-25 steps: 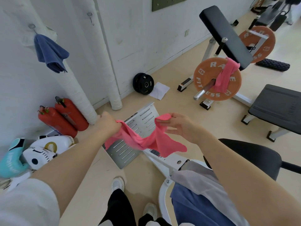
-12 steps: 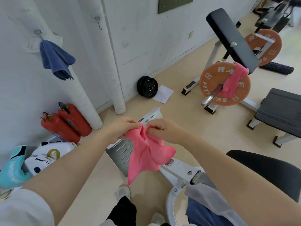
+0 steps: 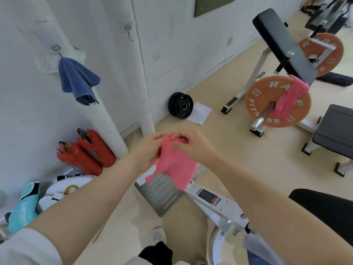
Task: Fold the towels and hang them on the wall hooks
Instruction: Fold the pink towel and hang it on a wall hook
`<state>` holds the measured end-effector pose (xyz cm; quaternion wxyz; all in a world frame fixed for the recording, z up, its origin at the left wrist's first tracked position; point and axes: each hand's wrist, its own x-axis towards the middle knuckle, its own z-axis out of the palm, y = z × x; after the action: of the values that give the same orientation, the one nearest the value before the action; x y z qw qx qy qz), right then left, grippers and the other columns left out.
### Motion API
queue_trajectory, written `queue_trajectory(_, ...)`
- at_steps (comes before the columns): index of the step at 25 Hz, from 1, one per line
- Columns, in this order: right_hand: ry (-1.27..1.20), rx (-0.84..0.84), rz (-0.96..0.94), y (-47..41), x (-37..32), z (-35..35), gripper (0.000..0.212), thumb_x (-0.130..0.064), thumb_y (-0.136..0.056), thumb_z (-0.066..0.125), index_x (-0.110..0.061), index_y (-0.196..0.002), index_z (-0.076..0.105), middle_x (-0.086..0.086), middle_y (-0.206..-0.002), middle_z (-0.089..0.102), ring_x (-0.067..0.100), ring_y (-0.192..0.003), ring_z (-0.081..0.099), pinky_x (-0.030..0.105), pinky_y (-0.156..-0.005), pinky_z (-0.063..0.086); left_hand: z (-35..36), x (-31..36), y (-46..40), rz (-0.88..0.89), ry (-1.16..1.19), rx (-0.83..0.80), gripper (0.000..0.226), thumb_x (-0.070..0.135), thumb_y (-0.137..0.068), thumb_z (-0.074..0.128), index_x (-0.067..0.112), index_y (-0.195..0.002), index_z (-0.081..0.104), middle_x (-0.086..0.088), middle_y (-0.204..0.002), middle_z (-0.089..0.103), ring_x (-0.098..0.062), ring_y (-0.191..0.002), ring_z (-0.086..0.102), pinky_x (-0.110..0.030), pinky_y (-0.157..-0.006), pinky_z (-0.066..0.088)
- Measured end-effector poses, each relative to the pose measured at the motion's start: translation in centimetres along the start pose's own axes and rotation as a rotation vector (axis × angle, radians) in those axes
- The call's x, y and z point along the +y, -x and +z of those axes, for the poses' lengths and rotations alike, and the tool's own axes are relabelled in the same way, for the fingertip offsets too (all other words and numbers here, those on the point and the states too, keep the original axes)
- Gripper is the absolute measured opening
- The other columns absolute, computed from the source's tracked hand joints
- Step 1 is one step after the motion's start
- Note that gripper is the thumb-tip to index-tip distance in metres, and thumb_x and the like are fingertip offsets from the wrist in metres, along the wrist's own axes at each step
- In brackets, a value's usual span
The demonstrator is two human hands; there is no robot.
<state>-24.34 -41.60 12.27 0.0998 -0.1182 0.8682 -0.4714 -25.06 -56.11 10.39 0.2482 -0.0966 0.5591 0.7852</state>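
A pink towel [image 3: 175, 165] hangs folded in front of me, over the floor. My left hand [image 3: 149, 148] and my right hand [image 3: 193, 144] pinch its top edge side by side. A blue towel [image 3: 76, 81] hangs from a wall hook [image 3: 56, 48] at the upper left. A second hook [image 3: 129, 32] on the white wall to its right is bare. Another pink towel [image 3: 288, 100] is draped over an orange weight plate [image 3: 267, 104] at the right.
Two red fire extinguishers [image 3: 86, 153] lean by padded white pipes [image 3: 107, 121]. A black weight plate [image 3: 180, 105] and white paper lie by the wall. A white machine frame with a metal footplate [image 3: 160, 192] stands below my hands, benches [image 3: 336, 129] at right.
My hands, spread apart with the pink towel stretched between them, came together. The towel now hangs doubled from both hands, flatter than half a second ago.
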Motion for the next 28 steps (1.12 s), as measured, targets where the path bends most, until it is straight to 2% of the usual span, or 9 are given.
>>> queue_trajectory(2, 0.001, -0.033, -0.001, -1.1, -0.2, 0.8, 0.011, -0.008, -0.083, 0.06, -0.011, -0.086, 0.07, -0.009, -0.077, 0.062, -0.004, -0.072, 0.051, 0.011, -0.07, 0.039, -1.0, 0.4, -0.4, 0.007, -0.073, 0.006, 0.021, 0.012, -0.095, 0.046, 0.004, -0.091, 0.064, -0.001, -0.066, 0.071, -0.007, -0.057, 0.064, -0.015, -0.052, 0.052)
queue_trajectory(5, 0.018, 0.194, -0.005, -2.4, -0.3, 2.2, 0.008, -0.011, -0.08, 0.065, -0.017, -0.077, 0.061, -0.013, -0.068, 0.051, 0.001, -0.067, 0.047, 0.017, -0.064, 0.038, -2.6, 1.1, -1.1, 0.001, -0.124, -0.022, 0.028, 0.019, -0.095, 0.046, -0.004, -0.098, 0.063, -0.013, -0.077, 0.059, -0.011, -0.062, 0.056, -0.018, -0.055, 0.047)
queue_trajectory(9, 0.076, 0.263, 0.02, -3.8, -0.3, 2.9, 0.024, -0.019, -0.078, 0.069, -0.021, -0.071, 0.046, -0.012, -0.079, 0.044, -0.001, -0.068, 0.04, 0.014, -0.061, 0.032, -4.5, 2.7, -1.4, 0.07, -0.376, -0.122, 0.057, 0.051, -0.084, 0.051, -0.001, -0.105, 0.062, -0.013, -0.092, 0.05, -0.023, -0.081, 0.045, -0.027, -0.076, 0.042)
queue_trajectory(13, 0.036, 0.255, 0.041, -4.8, -1.2, 3.2, 0.031, -0.02, -0.077, 0.069, -0.026, -0.064, 0.041, 0.003, -0.084, 0.061, 0.002, -0.056, 0.041, 0.023, -0.058, 0.035, -5.4, 4.7, -0.9, 0.189, -0.574, -0.221, 0.018, 0.015, -0.09, 0.055, 0.014, -0.103, 0.067, 0.001, -0.094, 0.068, 0.003, -0.084, 0.061, -0.009, -0.078, 0.047)
queue_trajectory(16, -0.151, 0.102, 0.098, -5.2, -1.4, 2.7, 0.024, -0.02, -0.079, 0.071, -0.025, -0.066, 0.051, 0.003, -0.077, 0.062, 0.005, -0.063, 0.049, 0.021, -0.06, 0.042, -6.6, 5.9, -0.7, 0.185, -0.592, -0.236, 0.023, 0.01, -0.095, 0.044, 0.017, -0.099, 0.065, 0.001, -0.093, 0.067, -0.003, -0.085, 0.061, -0.012, -0.077, 0.049)
queue_trajectory(18, -0.298, -0.155, 0.201, -4.9, -1.0, 2.5, 0.009, -0.023, -0.079, 0.071, -0.021, -0.076, 0.063, 0.008, -0.079, 0.065, 0.012, -0.069, 0.057, 0.022, -0.062, 0.046, -7.4, 6.3, -1.0, 0.205, -0.578, -0.102, 0.027, 0.012, -0.098, 0.039, 0.021, -0.091, 0.063, -0.001, -0.088, 0.062, -0.01, -0.083, 0.055, -0.019, -0.075, 0.045)
queue_trajectory(21, -0.314, -0.481, 0.394, -4.4, -0.3, 2.8, 0.007, -0.023, -0.08, 0.07, -0.017, -0.085, 0.068, 0.006, -0.082, 0.069, 0.014, -0.067, 0.065, 0.025, -0.058, 0.052, -7.5, 6.5, -1.6, 0.308, -0.614, 0.162, 0.033, 0.01, -0.099, 0.033, 0.024, -0.085, 0.06, 0.006, -0.076, 0.053, -0.004, -0.07, 0.047, -0.009, -0.062, 0.038)
queue_trajectory(25, 0.472, -0.662, 0.434, -5.0, 0.9, 3.0, 0.02, -0.032, -0.079, 0.068, -0.013, -0.075, 0.062, 0.001, -0.067, 0.061, 0.015, -0.056, 0.057, 0.02, -0.048, 0.045, -6.9, 7.0, -1.4, 0.271, -0.522, 0.193, 0.035, 0.008, -0.093, 0.035, 0.025, -0.073, 0.059, 0.003, -0.062, 0.043, -0.008, -0.055, 0.042, -0.017, -0.054, 0.035)
queue_trajectory(28, 0.794, -0.493, 0.459, -6.0, 3.0, 2.2, 0.025, -0.017, -0.082, 0.053, -0.014, -0.059, 0.045, 0.002, -0.064, 0.048, 0.023, -0.066, 0.048, 0.024, -0.053, 0.037, -7.9, 6.9, -1.5, 0.17, -0.625, 0.134, 0.023, 0.031, -0.073, 0.044, 0.022, -0.062, 0.062, -0.003, -0.066, 0.045, -0.018, -0.067, 0.04, -0.027, -0.062, 0.032)
